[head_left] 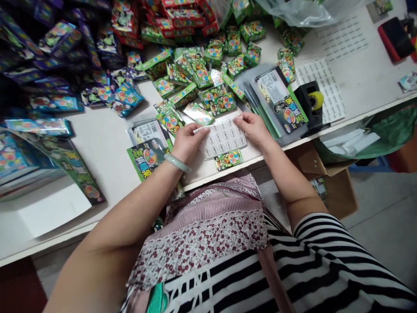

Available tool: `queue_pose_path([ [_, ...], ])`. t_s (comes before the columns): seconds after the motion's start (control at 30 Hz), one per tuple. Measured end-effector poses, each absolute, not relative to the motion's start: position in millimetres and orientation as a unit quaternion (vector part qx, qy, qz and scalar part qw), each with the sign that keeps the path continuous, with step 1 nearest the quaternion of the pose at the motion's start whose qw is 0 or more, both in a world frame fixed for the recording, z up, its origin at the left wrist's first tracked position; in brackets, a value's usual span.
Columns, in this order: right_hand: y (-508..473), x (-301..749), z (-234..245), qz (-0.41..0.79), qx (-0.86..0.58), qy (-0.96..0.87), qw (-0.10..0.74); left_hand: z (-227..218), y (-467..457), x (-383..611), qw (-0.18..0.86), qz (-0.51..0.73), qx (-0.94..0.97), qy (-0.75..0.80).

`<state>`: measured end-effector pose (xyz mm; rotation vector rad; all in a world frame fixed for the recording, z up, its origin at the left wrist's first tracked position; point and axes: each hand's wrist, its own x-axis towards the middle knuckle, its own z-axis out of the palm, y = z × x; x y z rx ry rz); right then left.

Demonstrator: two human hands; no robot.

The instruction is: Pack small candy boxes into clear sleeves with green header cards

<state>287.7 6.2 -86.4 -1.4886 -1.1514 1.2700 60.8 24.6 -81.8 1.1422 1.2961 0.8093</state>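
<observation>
Between both hands, just over the table's front edge, I hold a white sheet of round printed stickers point(224, 140). My left hand point(190, 141), with a pale bangle at the wrist, pinches its upper left corner. At the upper right corner my right hand point(254, 130) is closed on the same sheet, thumb on top. Directly below the sheet a small green printed box point(228, 160) lies on the table. Several more green boxes point(198, 71) are heaped beyond my hands. Beside my left wrist lie flat green-and-black printed packs point(143, 158).
Purple boxes point(61, 39) and red boxes point(182, 17) are piled at the back. Right of my hands are a stack of printed packs point(282, 102) and a black tape dispenser point(308, 106). More sticker sheets point(321, 82) lie behind it. An open display box point(55, 208) stands at left.
</observation>
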Motion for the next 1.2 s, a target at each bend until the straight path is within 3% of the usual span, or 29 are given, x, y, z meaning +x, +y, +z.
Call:
queue_pose_path([
  [0.37,9,289,-82,0.529,-0.568,-0.459,0.431,-75,28,60,0.58,0.344,0.513,0.531],
  [0.67,12,292,-63,0.488,-0.541,-0.584,0.358,-70,23,62,0.579,0.33,0.563,0.49],
  [1.2,19,297,-59,0.479,-0.53,-0.64,0.284,-71,23,66,0.575,0.343,0.543,0.507],
])
